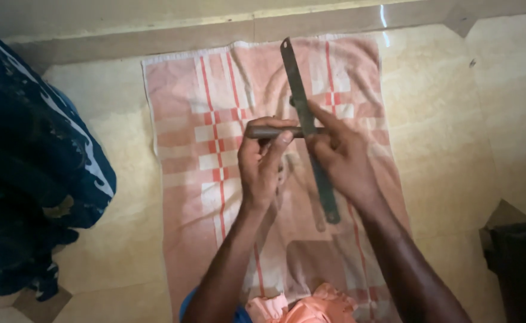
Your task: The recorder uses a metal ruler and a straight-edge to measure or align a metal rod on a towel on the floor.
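Orange cloth point(310, 308) lies nearest, then both forearms rise to the left hand point(263, 164), fingers curled tight around a short dark rod point(269, 131), and the right hand point(340, 155) pinching a long flat metal strip point(308, 125) above the pink checked towel point(197, 179).

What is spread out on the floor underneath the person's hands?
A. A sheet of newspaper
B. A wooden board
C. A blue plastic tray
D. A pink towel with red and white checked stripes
D: beneath the left hand and right hand, which hold a long flat metal strip and a short rod, lies a pink checked towel on the tiled floor.
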